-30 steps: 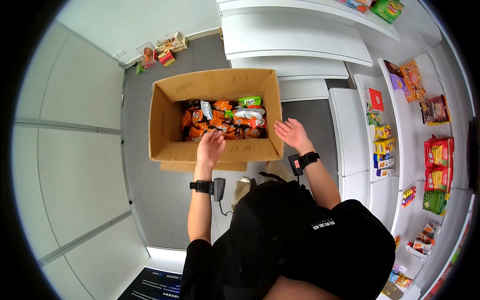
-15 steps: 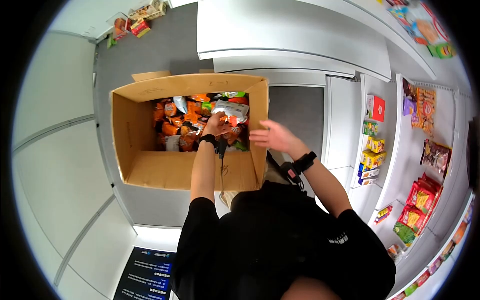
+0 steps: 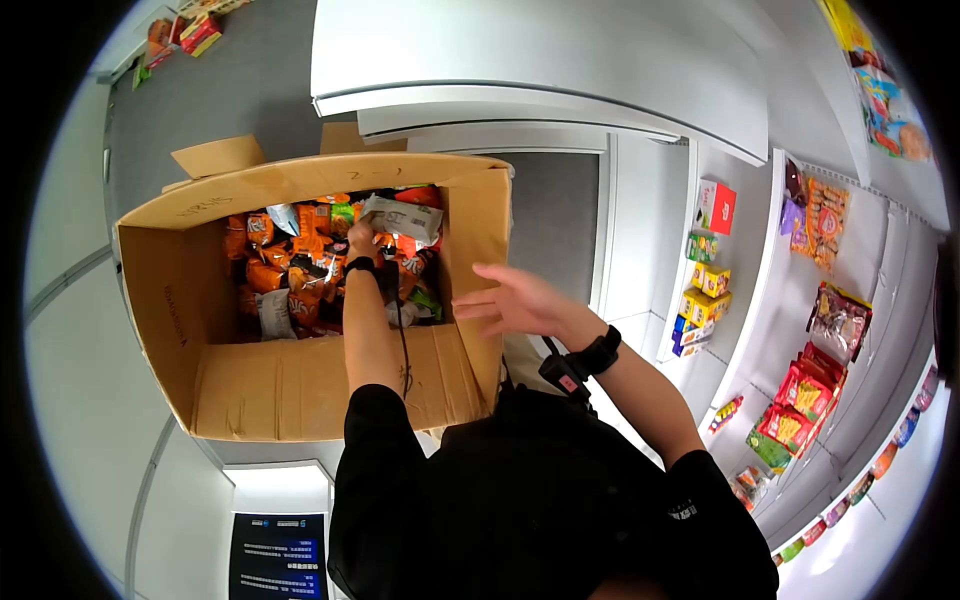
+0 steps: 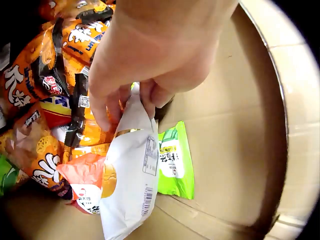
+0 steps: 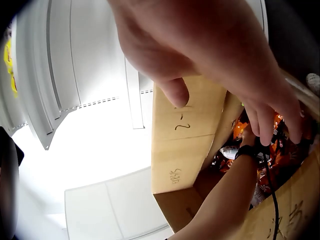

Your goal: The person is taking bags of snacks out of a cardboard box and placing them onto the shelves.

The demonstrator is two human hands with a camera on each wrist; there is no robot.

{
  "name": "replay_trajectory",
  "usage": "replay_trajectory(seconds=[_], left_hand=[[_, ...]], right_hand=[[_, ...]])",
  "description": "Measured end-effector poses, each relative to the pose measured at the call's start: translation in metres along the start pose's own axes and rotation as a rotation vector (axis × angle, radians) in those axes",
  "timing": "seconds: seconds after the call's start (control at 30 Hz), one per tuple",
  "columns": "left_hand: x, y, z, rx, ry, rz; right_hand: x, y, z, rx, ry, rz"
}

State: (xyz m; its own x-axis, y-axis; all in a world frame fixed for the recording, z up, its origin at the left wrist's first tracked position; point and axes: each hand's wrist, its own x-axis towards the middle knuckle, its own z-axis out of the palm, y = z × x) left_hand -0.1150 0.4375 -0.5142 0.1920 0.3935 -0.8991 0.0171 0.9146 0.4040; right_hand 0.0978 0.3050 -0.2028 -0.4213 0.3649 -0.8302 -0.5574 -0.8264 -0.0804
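Note:
A large cardboard box [image 3: 320,385] stands in front of me, holding several orange and black snack bags [image 4: 82,37]. My left hand [image 3: 362,242] reaches down into it. Thumb and fingers pinch the top edge of a white snack bag [image 4: 131,172], which hangs slanting below them in the left wrist view. Beside that bag lie a bright green bag [image 4: 177,170] and a red-and-white one [image 4: 85,175]. My right hand [image 3: 525,302] is held by the box's right side, fingers spread and nothing in them; the right wrist view shows its thumb apart from the fingers.
White shelves [image 3: 760,300] with snack packs run along the right. A white shelf unit [image 3: 540,60] stands beyond the box. More packages [image 3: 200,35] lie on the floor at the far left, and a dark printed panel [image 3: 280,555] is at lower left.
My left hand has gone from above the box's near edge down into it and now pinches the white bag. The box appears farther left and larger as the view shifts. The right hand remains open beside it.

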Motion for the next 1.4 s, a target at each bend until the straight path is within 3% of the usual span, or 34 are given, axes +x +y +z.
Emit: replay_trajectory(seconds=[0.13, 0.2, 0.27, 0.33, 0.47, 0.53, 0.67, 0.7, 0.8, 0.83, 0.93, 1.1, 1.4], left_hand=[[0.007, -0.005, -0.004, -0.209, 0.157, -0.116], [-0.022, 0.003, 0.002, -0.174, 0.216, -0.046], [-0.034, 0.007, -0.01, -0.222, 0.13, 0.027], [-0.059, 0.021, -0.007, -0.098, 0.228, 0.049], [-0.135, 0.053, -0.016, -0.005, 0.143, 0.206], [-0.19, 0.067, -0.026, -0.057, 0.009, 0.301], [-0.291, 0.083, -0.05, -0.168, -0.23, 0.371], [-0.315, 0.083, -0.057, -0.186, -0.274, 0.386], [-0.367, 0.077, -0.079, -0.254, -0.392, 0.417], [-0.38, 0.072, -0.088, -0.281, -0.431, 0.418], [-0.406, 0.056, -0.109, -0.33, -0.577, 0.402], [-0.446, 0.029, -0.101, -0.312, -0.624, 0.405], [-0.505, -0.011, -0.058, -0.117, -0.663, 0.555]], right_hand=[[-0.002, -0.006, 0.006, 0.017, -0.006, 0.002], [-0.002, -0.004, 0.006, 0.036, -0.015, -0.008], [-0.002, -0.001, 0.005, 0.065, -0.017, -0.027], [-0.005, 0.0, 0.005, 0.054, -0.024, -0.052], [0.006, 0.009, 0.003, 0.054, 0.037, -0.118], [0.011, 0.019, 0.001, 0.099, 0.071, -0.195], [0.023, 0.057, 0.006, 0.156, 0.107, -0.498], [0.01, 0.069, 0.028, 0.146, 0.245, -0.563], [-0.007, 0.108, 0.055, 0.199, 0.265, -0.658], [-0.012, 0.121, 0.061, 0.233, 0.232, -0.674], [-0.028, 0.156, 0.068, 0.231, -0.176, -0.529], [-0.071, 0.21, 0.114, 0.076, -0.328, -0.619], [-0.141, 0.272, 0.095, 0.13, -0.605, -0.796]])
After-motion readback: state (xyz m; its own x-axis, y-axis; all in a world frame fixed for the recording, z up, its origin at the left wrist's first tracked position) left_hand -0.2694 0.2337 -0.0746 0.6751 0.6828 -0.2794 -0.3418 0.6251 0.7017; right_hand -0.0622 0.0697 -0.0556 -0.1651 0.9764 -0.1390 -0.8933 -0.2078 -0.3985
